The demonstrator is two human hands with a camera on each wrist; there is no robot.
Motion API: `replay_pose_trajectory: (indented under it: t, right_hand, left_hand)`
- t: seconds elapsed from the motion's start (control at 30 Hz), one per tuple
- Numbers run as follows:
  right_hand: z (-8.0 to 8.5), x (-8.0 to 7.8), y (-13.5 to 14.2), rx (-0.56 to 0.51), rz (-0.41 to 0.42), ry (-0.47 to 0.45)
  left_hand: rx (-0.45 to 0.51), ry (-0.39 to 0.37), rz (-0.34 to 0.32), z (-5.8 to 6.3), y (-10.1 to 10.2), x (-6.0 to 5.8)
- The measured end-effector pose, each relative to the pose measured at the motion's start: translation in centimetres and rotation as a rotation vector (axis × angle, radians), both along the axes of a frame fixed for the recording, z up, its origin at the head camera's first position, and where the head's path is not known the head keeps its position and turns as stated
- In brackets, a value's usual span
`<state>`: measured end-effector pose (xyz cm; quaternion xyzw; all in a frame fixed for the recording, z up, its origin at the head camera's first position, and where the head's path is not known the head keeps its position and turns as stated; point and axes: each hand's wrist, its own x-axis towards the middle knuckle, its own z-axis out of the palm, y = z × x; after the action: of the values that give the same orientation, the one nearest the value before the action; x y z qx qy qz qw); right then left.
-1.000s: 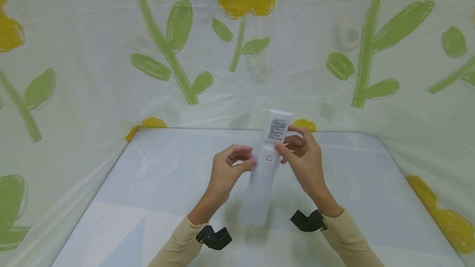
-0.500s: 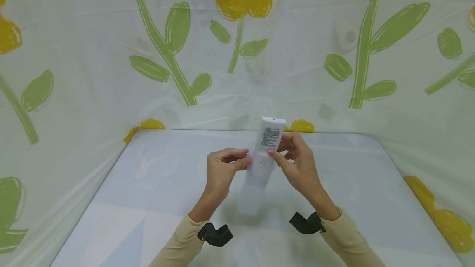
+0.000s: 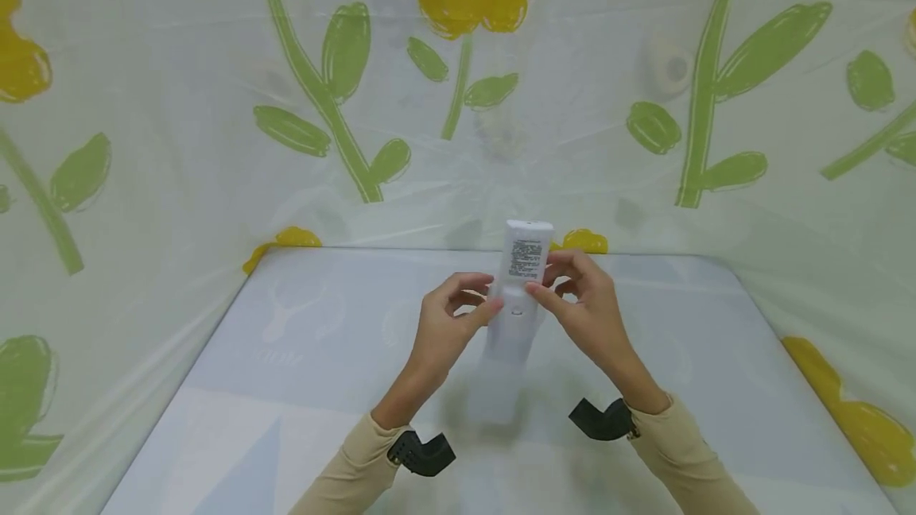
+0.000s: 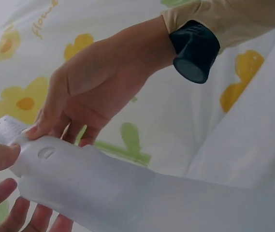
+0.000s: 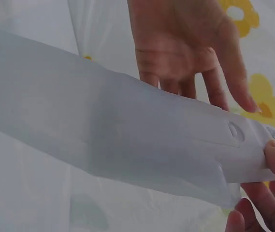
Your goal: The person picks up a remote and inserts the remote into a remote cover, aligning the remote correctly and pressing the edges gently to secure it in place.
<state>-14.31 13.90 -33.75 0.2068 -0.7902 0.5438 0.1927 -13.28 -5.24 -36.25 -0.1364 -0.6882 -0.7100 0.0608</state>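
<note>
My left hand (image 3: 449, 316) and right hand (image 3: 590, 304) grip a white remote (image 3: 528, 253), partly inside a translucent sleeve (image 5: 45, 92).

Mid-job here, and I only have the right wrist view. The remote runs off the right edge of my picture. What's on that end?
Observer: The head view shows that end of the white remote control whole, bearing a label with rows of dark print, too small to read.
Operator: Are any fingers over the print?
Observer: No; the left hand and right hand both leave it uncovered.
Operator: Anything strapped on that could catch the translucent sleeve?
Observer: There's a black wrist camera on each arm, and in the head view both sit apart from it.
</note>
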Motion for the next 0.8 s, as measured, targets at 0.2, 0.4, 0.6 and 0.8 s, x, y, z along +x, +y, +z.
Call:
replay_pose_trajectory:
  t: [0.2, 0.4, 0.6, 0.8]
  right_hand:
    - [-0.2, 0.3, -0.6, -0.023, 0.022, -0.002]
    - [-0.5, 0.6, 0.1, -0.005, 0.144, -0.043]
    - [-1.6, 0.7, 1.4, 0.001, 0.28, -0.189]
    - [-2.1, 0.7, 2.5, 0.027, 0.335, -0.182]
  left_hand:
    - [-0.046, 0.014, 0.024, 0.2, 0.4, 0.1]
    - [0.041, 0.011, 0.038, 0.8, -0.4, -0.2]
    - [0.022, -0.011, 0.051, 1.2, -0.6, -0.3]
    - [-0.006, -0.057, 0.035, 1.0, -0.3, -0.3]
